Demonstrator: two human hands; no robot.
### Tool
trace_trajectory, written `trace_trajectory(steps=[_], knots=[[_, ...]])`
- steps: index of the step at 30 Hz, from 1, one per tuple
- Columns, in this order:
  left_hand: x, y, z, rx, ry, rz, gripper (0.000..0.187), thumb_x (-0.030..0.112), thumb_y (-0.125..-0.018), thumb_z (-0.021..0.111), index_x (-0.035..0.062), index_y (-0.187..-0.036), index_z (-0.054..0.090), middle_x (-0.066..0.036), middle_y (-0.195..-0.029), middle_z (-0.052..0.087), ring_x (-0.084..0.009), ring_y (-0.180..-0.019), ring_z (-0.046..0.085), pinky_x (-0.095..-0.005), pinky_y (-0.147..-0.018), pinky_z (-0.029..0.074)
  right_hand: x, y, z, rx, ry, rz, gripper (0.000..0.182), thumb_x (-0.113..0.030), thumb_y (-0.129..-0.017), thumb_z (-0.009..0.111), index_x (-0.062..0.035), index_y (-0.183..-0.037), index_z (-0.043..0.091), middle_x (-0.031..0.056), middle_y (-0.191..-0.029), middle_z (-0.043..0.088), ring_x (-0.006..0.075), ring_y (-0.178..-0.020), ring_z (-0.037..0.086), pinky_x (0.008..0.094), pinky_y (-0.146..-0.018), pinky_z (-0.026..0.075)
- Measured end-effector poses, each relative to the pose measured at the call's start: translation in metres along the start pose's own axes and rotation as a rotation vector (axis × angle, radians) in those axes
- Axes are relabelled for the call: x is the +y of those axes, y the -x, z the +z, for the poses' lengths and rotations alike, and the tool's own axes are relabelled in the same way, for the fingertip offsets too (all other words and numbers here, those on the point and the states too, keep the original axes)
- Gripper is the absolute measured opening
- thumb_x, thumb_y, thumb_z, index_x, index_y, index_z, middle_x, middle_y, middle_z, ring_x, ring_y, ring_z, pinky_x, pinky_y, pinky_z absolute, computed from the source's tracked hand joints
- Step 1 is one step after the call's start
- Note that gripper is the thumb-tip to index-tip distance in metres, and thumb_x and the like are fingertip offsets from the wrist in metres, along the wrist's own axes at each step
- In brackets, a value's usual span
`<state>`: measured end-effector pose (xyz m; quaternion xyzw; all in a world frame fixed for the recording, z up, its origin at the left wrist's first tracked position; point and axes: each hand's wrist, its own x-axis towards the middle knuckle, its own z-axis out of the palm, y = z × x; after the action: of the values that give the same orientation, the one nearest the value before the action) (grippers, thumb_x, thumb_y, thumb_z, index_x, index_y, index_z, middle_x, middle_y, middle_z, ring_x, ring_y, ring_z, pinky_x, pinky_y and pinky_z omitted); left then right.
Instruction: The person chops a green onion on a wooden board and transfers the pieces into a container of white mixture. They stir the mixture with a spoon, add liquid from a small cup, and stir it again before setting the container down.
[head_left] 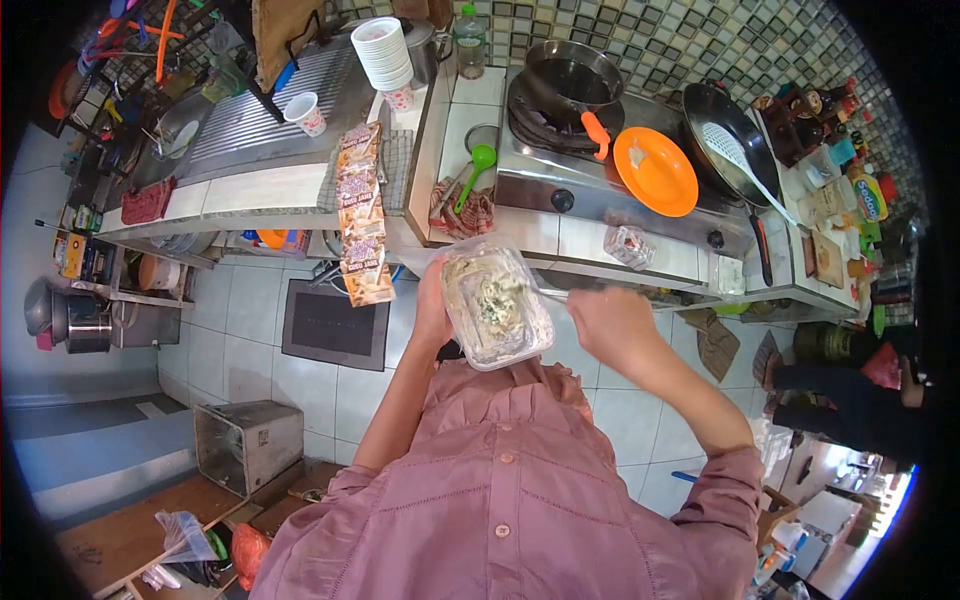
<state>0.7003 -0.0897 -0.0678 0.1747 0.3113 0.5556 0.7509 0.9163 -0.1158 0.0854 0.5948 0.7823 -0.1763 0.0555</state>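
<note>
In front of my chest I hold a clear rectangular plastic container (533, 343), tilted so its inside faces me. My left hand (432, 308) grips its left side. A pale, sticky mixture with green flecks (497, 298) lies in it and smears its walls. My right hand (614, 324) is closed in a fist round the thin silvery handle of a utensil (553, 294), which reaches over the container's right edge; its head is hidden in the mixture.
Ahead, a gas stove (520, 185) carries a saucepan (572, 78), an orange plate (655, 172) and a wok (728, 130) with a slotted turner. A green ladle (476, 175) lies left of it. Sachets (362, 215) hang over the counter edge near stacked paper cups (382, 55). Another person's legs (835, 390) show at right.
</note>
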Motion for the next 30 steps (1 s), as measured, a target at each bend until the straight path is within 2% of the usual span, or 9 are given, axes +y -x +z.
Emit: trace_trajectory(steps=[3, 6, 12, 15, 18, 21, 23, 26, 30], knots=[[-0.006, -0.006, -0.013, 0.025, -0.005, 0.019, 0.042, 0.034, -0.095, 0.034, -0.0005, -0.112, 0.051, -0.012, -0.108, 0.059, -0.0205, -0.099, 0.058, -0.0341, -0.087, 0.046, -0.009, 0.027, -0.002, -0.051, 0.067, -0.052, 0.012, -0.011, -0.074, 0.055, -0.0032, -0.08, 0.062, 0.0199, -0.073, 0.064, 0.0365, -0.07, 0.064, 0.046, -0.059, 0.051], [-0.01, -0.01, -0.021, 0.079, 0.015, 0.006, 0.043, 0.036, -0.095, 0.035, -0.0002, -0.112, 0.051, -0.012, -0.108, 0.059, -0.0207, -0.099, 0.059, -0.0341, -0.088, 0.046, -0.006, 0.036, 0.002, -0.084, 0.037, -0.066, 0.017, -0.017, -0.081, 0.051, -0.0056, -0.081, 0.063, 0.0211, -0.064, 0.06, 0.0409, -0.065, 0.061, 0.0476, -0.059, 0.049], [-0.009, -0.007, -0.018, 0.116, -0.011, 0.024, 0.043, 0.036, -0.095, 0.035, 0.0, -0.113, 0.05, -0.012, -0.108, 0.059, -0.0205, -0.1, 0.058, -0.0337, -0.089, 0.045, 0.011, 0.034, 0.015, -0.023, -0.144, -0.013, 0.018, -0.017, -0.081, 0.051, -0.0045, -0.077, 0.064, 0.0177, -0.065, 0.061, 0.038, -0.065, 0.06, 0.043, -0.061, 0.048], [-0.008, -0.006, -0.01, 0.108, 0.006, 0.044, 0.043, 0.036, -0.095, 0.035, 0.0001, -0.114, 0.05, -0.011, -0.109, 0.059, -0.0201, -0.101, 0.058, -0.0338, -0.089, 0.045, 0.011, 0.035, 0.016, 0.013, -0.347, -0.118, 0.02, -0.018, -0.082, 0.05, -0.0042, -0.075, 0.063, 0.0173, -0.066, 0.06, 0.0366, -0.066, 0.059, 0.0421, -0.062, 0.047], [-0.018, -0.011, -0.008, 0.114, 0.004, 0.048, 0.043, 0.035, -0.096, 0.034, 0.0002, -0.115, 0.049, -0.011, -0.111, 0.058, -0.02, -0.102, 0.057, -0.0339, -0.09, 0.044, 0.001, 0.029, 0.021, -0.139, -0.403, 0.009, 0.025, -0.02, -0.085, 0.047, -0.0032, -0.077, 0.063, 0.0171, -0.078, 0.064, 0.0408, -0.072, 0.06, 0.0474, -0.069, 0.048], [-0.025, -0.013, -0.005, 0.085, 0.018, 0.016, 0.043, 0.034, -0.096, 0.032, 0.0003, -0.117, 0.048, -0.011, -0.113, 0.057, -0.0201, -0.103, 0.056, -0.0336, -0.09, 0.044, 0.007, 0.011, 0.041, 0.096, -0.432, -0.011, 0.025, -0.021, -0.085, 0.046, -0.0035, -0.077, 0.062, 0.0188, -0.075, 0.063, 0.0408, -0.071, 0.06, 0.0492, -0.066, 0.047], [-0.025, -0.011, 0.005, 0.119, -0.014, 0.016, 0.043, 0.033, -0.096, 0.032, 0.0003, -0.117, 0.048, -0.011, -0.113, 0.057, -0.02, -0.103, 0.056, -0.033, -0.09, 0.044, 0.011, 0.001, 0.045, 0.224, -0.32, 0.114, 0.023, -0.019, -0.085, 0.046, -0.0032, -0.078, 0.06, 0.0211, -0.071, 0.062, 0.0414, -0.069, 0.06, 0.0497, -0.062, 0.047], [-0.025, -0.012, 0.004, 0.089, 0.044, 0.039, 0.043, 0.034, -0.096, 0.032, 0.0002, -0.117, 0.048, -0.011, -0.112, 0.057, -0.0199, -0.103, 0.056, -0.0328, -0.09, 0.045, 0.008, 0.016, 0.04, 0.28, -0.154, 0.105, 0.018, -0.02, -0.084, 0.05, -0.0068, -0.077, 0.061, 0.018, -0.063, 0.06, 0.0386, -0.059, 0.059, 0.0468, -0.055, 0.047], [-0.015, -0.014, 0.0, 0.071, 0.024, 0.07, 0.043, 0.034, -0.096, 0.032, 0.0007, -0.116, 0.048, -0.01, -0.112, 0.057, -0.0195, -0.102, 0.057, -0.0322, -0.089, 0.046, -0.001, 0.052, 0.012, 0.141, -0.039, 0.1, 0.018, -0.02, -0.084, 0.05, -0.0068, -0.077, 0.06, 0.0196, -0.059, 0.058, 0.038, -0.054, 0.059, 0.0467, -0.049, 0.046]])
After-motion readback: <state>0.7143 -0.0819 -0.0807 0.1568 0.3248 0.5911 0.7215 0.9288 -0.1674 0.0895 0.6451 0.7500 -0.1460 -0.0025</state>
